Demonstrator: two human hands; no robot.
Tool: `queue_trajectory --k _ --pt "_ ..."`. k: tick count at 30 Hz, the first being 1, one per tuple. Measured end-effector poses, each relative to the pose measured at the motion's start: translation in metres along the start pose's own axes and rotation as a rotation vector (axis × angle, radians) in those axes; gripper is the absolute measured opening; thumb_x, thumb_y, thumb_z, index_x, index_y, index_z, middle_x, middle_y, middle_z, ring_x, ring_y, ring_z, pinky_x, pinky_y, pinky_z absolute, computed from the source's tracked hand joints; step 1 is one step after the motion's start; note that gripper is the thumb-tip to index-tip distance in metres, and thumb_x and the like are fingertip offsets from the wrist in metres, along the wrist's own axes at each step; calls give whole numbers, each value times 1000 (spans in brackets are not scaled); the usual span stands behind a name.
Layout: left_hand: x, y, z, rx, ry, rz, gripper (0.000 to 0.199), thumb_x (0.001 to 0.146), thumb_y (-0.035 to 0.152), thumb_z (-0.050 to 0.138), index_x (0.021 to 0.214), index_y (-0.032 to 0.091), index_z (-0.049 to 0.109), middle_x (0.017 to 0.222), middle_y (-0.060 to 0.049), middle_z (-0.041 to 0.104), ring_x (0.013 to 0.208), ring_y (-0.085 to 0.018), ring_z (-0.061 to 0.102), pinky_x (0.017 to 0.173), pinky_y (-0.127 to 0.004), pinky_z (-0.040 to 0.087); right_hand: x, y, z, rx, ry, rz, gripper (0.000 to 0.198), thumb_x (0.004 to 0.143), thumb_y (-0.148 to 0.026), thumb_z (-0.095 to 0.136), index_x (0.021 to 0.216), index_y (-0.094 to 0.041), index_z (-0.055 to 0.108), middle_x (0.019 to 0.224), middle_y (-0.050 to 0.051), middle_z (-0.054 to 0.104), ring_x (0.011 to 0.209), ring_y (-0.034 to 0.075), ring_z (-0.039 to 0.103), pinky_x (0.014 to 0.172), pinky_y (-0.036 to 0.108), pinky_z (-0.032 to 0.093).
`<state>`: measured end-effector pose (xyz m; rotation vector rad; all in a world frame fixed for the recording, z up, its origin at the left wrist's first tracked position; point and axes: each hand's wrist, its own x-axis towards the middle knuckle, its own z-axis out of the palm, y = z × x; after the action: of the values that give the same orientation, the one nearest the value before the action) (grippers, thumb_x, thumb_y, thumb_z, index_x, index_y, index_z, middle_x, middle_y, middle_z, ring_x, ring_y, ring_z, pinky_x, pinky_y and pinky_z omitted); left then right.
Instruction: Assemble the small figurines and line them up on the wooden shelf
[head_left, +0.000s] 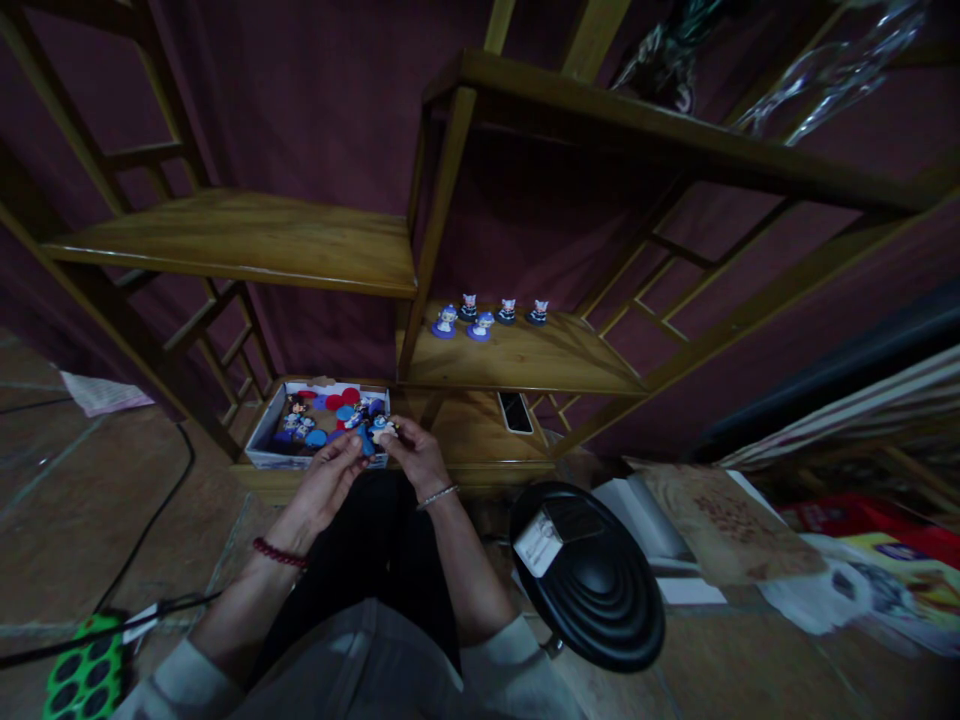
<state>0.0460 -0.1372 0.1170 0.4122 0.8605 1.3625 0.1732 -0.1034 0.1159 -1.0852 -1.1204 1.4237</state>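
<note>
Both of my hands meet above the near right corner of a cardboard box (262, 455). My left hand (330, 480) pinches a small blue piece (365, 442), which looks like a round base seen edge-on. A small blue and white figurine (383, 428) is between the fingers of my right hand (421, 462). The two pieces touch or nearly touch; I cannot tell whether they are joined. Inside the box lie several more figurines and red, blue and purple discs (351, 397). On the shelf (525, 365) stand two purple-based figurines (480, 326) and three dark-based ones (508, 311).
A phone (515, 412) lies on the bottom board. To my right is a round black stool (600, 600) with a small card (538, 543) on it. Cardboard (720, 520) and plastic bags (825, 590) lie further right. A green object with dark circles (86, 670) and black cables are at left.
</note>
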Motion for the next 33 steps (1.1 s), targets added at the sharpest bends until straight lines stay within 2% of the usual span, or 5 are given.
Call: queue_trajectory --k 8,19,27,33 --pt "1 0 -4 11 -5 -10 18 59 23 74 69 11 65 68 -1 63 62 -8 57 63 -19 48 1 2 -1 -151 -76 -154 30 65 -31 65 93 -21 62 87 -1 67 81 16 62 79 29 47" --pt "-1 5 -5 -52 49 -63 11 63 18 71 64 10 63 60 -1 63 54 -7 56 57 -19 49 0 -7 4 -540 -126 -318 24 75 -32 58 99 -27 60 94 -3 65 86 15 61 80 26 46" --pt "1 4 -11 -71 42 -87 8 71 17 64 73 10 64 71 -4 66 60 -9 59 58 -20 51 2 -15 5 -558 -199 -302 22 75 -31 59 97 -25 60 90 -3 66 81 13 62 76 24 47" --pt "3 6 -12 -99 63 -106 10 76 18 59 73 10 63 70 -4 66 59 -9 59 58 -21 52 8 -10 4 -518 -172 -241 24 71 -30 62 94 -22 60 81 -2 66 75 13 62 71 24 48"
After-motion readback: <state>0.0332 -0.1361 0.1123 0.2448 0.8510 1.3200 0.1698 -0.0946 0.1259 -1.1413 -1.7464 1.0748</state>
